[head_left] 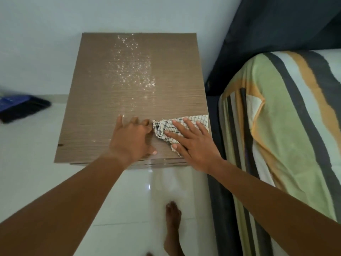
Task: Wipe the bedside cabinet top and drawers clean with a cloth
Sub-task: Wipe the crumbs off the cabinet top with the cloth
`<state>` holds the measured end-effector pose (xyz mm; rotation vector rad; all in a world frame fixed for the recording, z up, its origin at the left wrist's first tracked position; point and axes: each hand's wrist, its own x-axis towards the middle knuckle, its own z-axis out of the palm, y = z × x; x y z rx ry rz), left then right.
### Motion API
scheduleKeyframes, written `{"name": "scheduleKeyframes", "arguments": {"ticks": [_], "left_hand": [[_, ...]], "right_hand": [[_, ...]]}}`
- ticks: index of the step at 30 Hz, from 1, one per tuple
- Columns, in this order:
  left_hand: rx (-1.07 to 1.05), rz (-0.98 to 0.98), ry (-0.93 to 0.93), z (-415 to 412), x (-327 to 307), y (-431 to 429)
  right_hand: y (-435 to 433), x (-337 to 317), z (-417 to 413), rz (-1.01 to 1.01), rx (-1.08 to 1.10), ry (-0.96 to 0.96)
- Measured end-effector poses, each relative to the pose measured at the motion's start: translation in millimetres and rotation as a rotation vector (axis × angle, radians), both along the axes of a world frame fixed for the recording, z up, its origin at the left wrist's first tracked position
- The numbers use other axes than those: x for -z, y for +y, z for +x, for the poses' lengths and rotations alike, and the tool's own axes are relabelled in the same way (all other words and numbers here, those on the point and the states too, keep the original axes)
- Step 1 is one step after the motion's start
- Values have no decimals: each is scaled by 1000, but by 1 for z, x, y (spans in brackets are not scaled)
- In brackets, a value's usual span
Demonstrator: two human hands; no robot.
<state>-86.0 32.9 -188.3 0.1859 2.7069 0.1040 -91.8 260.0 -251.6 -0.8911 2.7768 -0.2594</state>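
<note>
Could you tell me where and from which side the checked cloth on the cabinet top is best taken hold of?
I would grip the bunched left end of the checked cloth, coming from the left with the left hand. That end is crumpled into raised folds and lies uncovered, while the right hand lies flat on the rest, which reaches the right edge of the cabinet top.

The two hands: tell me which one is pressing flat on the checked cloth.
The right hand, fingers spread on the cloth; the left hand rests on bare cabinet top.
</note>
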Motion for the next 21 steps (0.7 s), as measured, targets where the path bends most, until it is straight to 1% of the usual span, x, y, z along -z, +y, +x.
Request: {"name": "scheduleKeyframes", "arguments": {"ticks": [3,6,9,11,14,15,17,19,21], "left_hand": [[-54,-4,-52,14,2,1],[-68,-37,-74,17,2,3],[-72,-33,-84,16,2,4],[-63,-54,-101,16,1,2],[-48,-60,-92,16,1,2],[-44,-59,-95,16,1,1],[-40,-52,-99,16,1,-1],[-39,-48,-102,16,-1,-2],[-22,-64,-114,16,-2,-3]], "right_hand": [[4,3,34,-51,14,16],[6,4,53,-150,34,54],[8,2,69,-280,115,88],[8,-2,85,-305,154,104],[14,-1,114,-323,174,38],[17,2,123,-346,205,14],[20,5,133,-429,355,-56],[15,0,131,-553,514,-158],[5,-17,118,-673,625,-203]]}}
